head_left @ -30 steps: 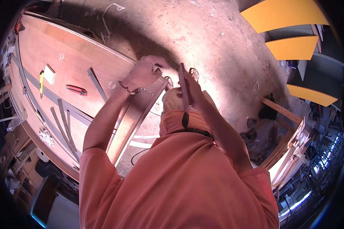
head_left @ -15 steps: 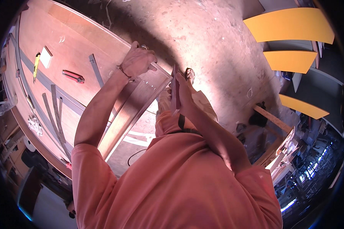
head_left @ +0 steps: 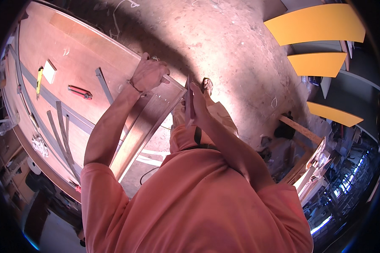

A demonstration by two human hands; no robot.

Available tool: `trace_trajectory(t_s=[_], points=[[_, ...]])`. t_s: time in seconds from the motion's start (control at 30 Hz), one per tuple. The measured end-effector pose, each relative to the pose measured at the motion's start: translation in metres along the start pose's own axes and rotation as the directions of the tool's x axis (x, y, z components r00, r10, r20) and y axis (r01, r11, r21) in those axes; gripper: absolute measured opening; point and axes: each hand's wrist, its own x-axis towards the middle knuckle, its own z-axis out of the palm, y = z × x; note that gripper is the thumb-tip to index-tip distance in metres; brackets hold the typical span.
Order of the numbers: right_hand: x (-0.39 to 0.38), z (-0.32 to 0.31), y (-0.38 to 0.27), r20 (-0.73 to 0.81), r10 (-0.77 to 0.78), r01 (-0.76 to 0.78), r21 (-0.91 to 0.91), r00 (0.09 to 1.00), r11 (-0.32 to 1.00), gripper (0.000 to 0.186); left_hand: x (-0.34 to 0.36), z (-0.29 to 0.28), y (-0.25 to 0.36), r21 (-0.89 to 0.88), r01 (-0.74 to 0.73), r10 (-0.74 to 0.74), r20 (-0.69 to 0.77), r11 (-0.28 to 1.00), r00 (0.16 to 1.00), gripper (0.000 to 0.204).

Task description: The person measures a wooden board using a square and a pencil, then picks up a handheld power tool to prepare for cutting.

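Note:
My left hand (head_left: 150, 75) is closed over the far end of a long wooden panel with a raised rim (head_left: 161, 100), which lies on the left-hand table and juts past its edge toward me. In my right hand (head_left: 199, 105) is a flat reddish-brown block (head_left: 190, 103), held upright on edge. The block sits right at the panel's end corner, touching or nearly so; the exact contact is hard to see. My right fingers wrap round its back and are partly hidden.
On the wooden table (head_left: 97, 46) lie a red utility knife (head_left: 80, 92), a yellow cutter (head_left: 39, 82), a small white block (head_left: 50, 71) and several dark strips (head_left: 63, 133). Yellow-fronted panels (head_left: 316, 25) stand at the right. A wooden bar (head_left: 300, 128) juts out at lower right.
The whole view has shifted slightly, with the table and panel sitting a little lower and further left. Both hands keep their grips, and the block stays by the panel's end.

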Motion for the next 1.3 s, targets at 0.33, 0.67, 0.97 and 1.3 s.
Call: trace_trajectory(t_s=[0.33, 0.67, 0.97, 1.3], points=[[-0.015, -0.004, 0.009, -0.020, -0.001, 0.001, 0.001, 1.000, 1.000, 0.047, 0.001, 0.002, 0.000, 0.011, -0.017, 0.017, -0.035, 1.000, 0.999, 0.034], [0.128, -0.042, 0.015, -0.110, 0.216, -0.215, 0.022, 0.970, 0.976, 0.054, -0.004, -0.020, 0.024, -0.016, 0.078, -0.077, 0.059, 0.997, 0.995, 0.078], [0.199, -0.357, -0.116, -0.048, -0.443, 0.273, -0.727, 0.895, 0.630, 0.071, 0.027, -0.022, 0.103, -0.012, 0.271, -0.254, 0.302, 0.963, 0.919, 0.041], [0.150, -0.494, -0.087, -0.523, -0.159, 0.016, -0.266, 0.837, 0.964, 0.097, 0.059, 0.003, 0.110, 0.062, 0.494, -0.483, 0.348, 0.867, 0.803, 0.036]])
